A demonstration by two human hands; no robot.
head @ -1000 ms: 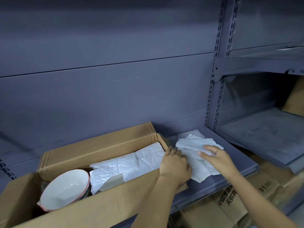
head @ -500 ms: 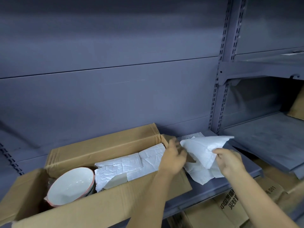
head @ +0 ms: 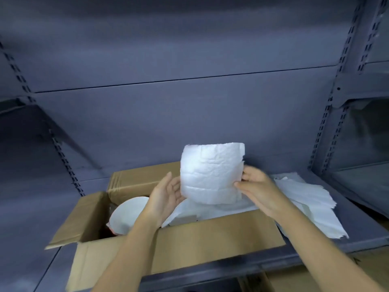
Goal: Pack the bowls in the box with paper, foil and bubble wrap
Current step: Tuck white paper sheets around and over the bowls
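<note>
An open cardboard box [head: 210, 243] stands on a grey metal shelf. A white bowl [head: 128, 216] with a pinkish rim lies tilted in its left end, partly hidden by my left forearm. White paper sheets [head: 214, 209] cover the box's right part. Above the box, my right hand [head: 259, 188] pinches the right edge of a crumpled white paper sheet [head: 210, 171] and holds it upright. My left hand [head: 166, 194] is beside the sheet's left edge, palm turned toward it, fingers straight; whether it touches the paper is unclear.
A pile of loose white paper sheets [head: 309, 203] lies on the shelf [head: 368, 232] right of the box. The grey back panel [head: 189, 114] rises behind. Slotted uprights [head: 328, 114] separate a neighbouring shelf bay on the right. Cardboard shows below the shelf edge.
My right hand lifted a sheet off the pile and carried it left, above the box. My left hand left the box's right flap and rose beside the sheet. The view shifted right.
</note>
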